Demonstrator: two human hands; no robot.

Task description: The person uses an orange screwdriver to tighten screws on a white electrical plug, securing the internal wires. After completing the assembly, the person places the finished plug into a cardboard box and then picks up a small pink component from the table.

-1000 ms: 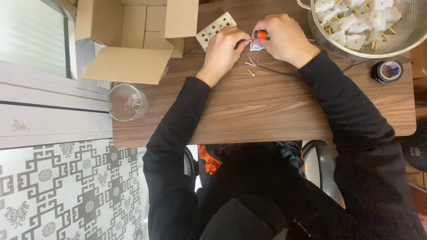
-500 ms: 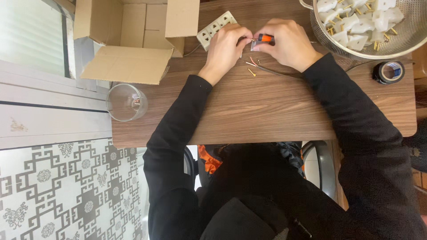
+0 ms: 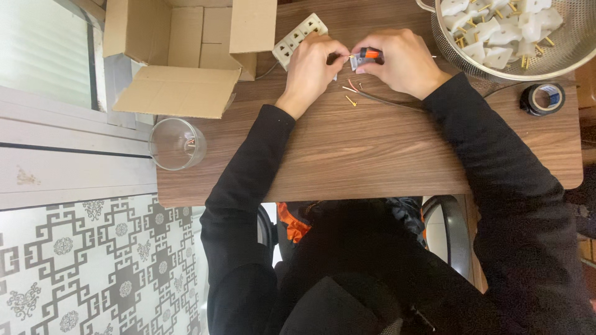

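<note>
Connector: a small grey-and-orange connector (image 3: 366, 57) is held just above the far part of the wooden table (image 3: 372, 149), between the two hands.
Right hand: the right hand (image 3: 400, 62) is closed around the connector, fingers pinched on its body.
Left hand: the left hand (image 3: 313, 65) is pinched at the connector's left end, seemingly on a thin wire, though the view is too small for that to be settled.
Handling: the piece is judged light, stiff and small, easily dropped; it is best taken by its flat sides, the wire being thin and easily bent.
Cable: a dark cable (image 3: 385, 99) is laid just near of the hands, with bits of stripped wire (image 3: 351, 99) scattered beside it.
Surroundings: a white socket strip (image 3: 298, 37) is seen touching the left hand's far side; an open cardboard box (image 3: 180, 56) and a glass (image 3: 177, 144) are set to the left; a metal colander (image 3: 515, 62) of white plugs and a roll of black tape (image 3: 541, 98) stand to the right, well apart from the work.
</note>
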